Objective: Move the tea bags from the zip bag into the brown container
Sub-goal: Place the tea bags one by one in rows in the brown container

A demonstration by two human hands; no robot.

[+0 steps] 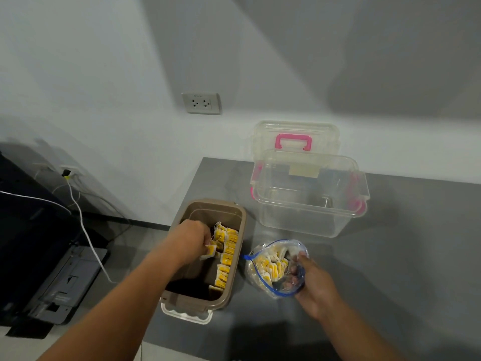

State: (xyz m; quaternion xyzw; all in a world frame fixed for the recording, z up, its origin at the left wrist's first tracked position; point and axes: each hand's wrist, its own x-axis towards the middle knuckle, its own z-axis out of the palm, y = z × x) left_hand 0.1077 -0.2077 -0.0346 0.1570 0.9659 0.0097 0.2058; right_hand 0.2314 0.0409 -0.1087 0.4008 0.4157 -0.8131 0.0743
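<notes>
Left hand (194,241) is down in the brown container (240,230), fingers curled, pinching one yellow-tagged tea bag (209,251) just beside the row of tea bags (226,254) along the container's right wall. Right hand (316,285) grips the open zip bag (263,280) on the grey table (390,256) just right of the container, fingers curled over its rim, more bags inside. Tag print is too small to read, as is the taped label on the clear box (309,204) behind.

single view, head-worn wide-angle camera: looks forward and steeply down from close above a grey table (403,243) set against a white wall (104,74); left hand (194,239) and right hand (316,285) reach in from the lower edge; the wall fills the upper half.
</notes>
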